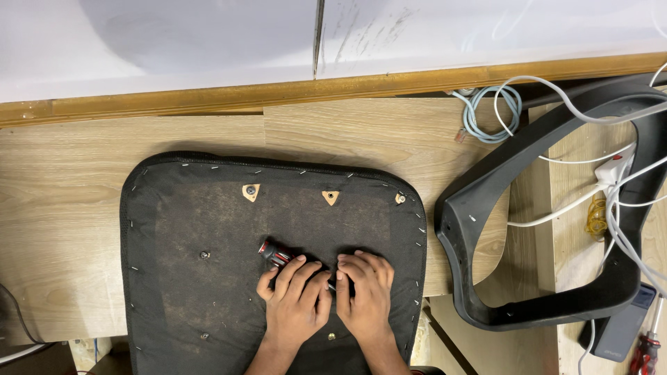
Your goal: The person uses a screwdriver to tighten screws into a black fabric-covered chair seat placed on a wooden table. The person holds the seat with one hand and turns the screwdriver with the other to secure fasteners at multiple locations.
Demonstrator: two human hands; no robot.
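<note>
- We see an upturned black seat cushion (208, 278) lying flat on the wooden tabletop (62, 208); its fabric underside faces up, stapled along the edge.
- Our left hand (297, 302) rests on the seat cushion right of its centre, fingers (295, 272) curled together over a red-and-black tool handle (276, 253).
- The tool handle lies tilted on the seat cushion; its upper-left end shows, the rest is hidden beneath the left hand.
- Our right hand (365, 295) lies just beside the left hand, touching it, fingers (361, 267) bent and pressed together on the seat cushion. We cannot tell whether they pinch anything.
- Two triangular cut-outs (251, 192) and several screws (204, 255) show on the seat cushion, above and left of the hands.
- A dark plastic chair frame (486, 208) lies right of the seat cushion, just apart from it.
- White cables (611, 201) cross the chair frame; a coiled pale-blue cable (490, 111) sits above its upper end.
- A red-handled screwdriver (646, 351) lies far right of the seat cushion, at the lower corner.
</note>
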